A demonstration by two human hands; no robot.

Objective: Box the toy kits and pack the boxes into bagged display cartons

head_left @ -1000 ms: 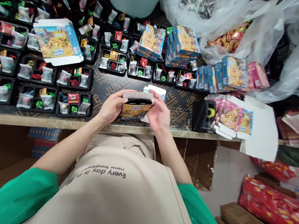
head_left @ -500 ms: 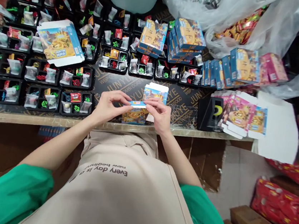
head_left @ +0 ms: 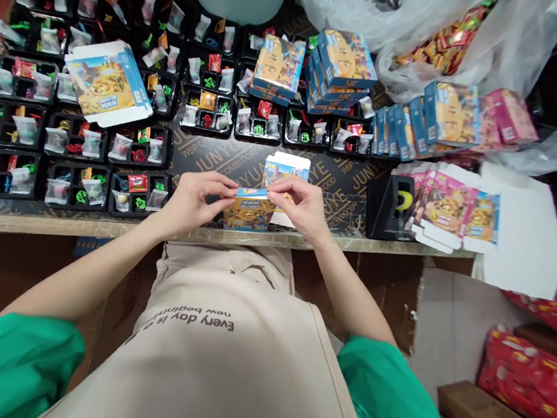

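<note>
A person in green sleeves and a beige apron stood at a dark patterned table (head_left: 194,152) with both hands on a small box (head_left: 248,214) of blue and yellow card. The box stood upright near the table's front edge, directly before the body, probably so that both hands could reach its top easily. The left hand (head_left: 196,198) pinched the left end of the top between thumb and fingertips; the right hand (head_left: 301,206) pinched the right end likewise. Gripping opposite ends seemed to keep the top lined up. The box's inside could not be seen.

Just behind it lay a printed carton (head_left: 287,164), partly hidden by the right hand. To the left and beyond, black trays (head_left: 130,213) sat in rows, open side up, apparently to keep their contents in view: whitish wrapped packets, red or orange sachets and small green or red pieces in separate compartments. A larger printed carton (head_left: 106,85) lay across some of them.

Finished-looking boxes (head_left: 349,57) were stacked farther back. Clear plastic bags (head_left: 504,80) at the right rear held many shiny wrapped pieces. Flat pink and yellow cartons (head_left: 444,204) lay overlapped, perhaps for easy picking, beside a black holder (head_left: 381,214).
</note>
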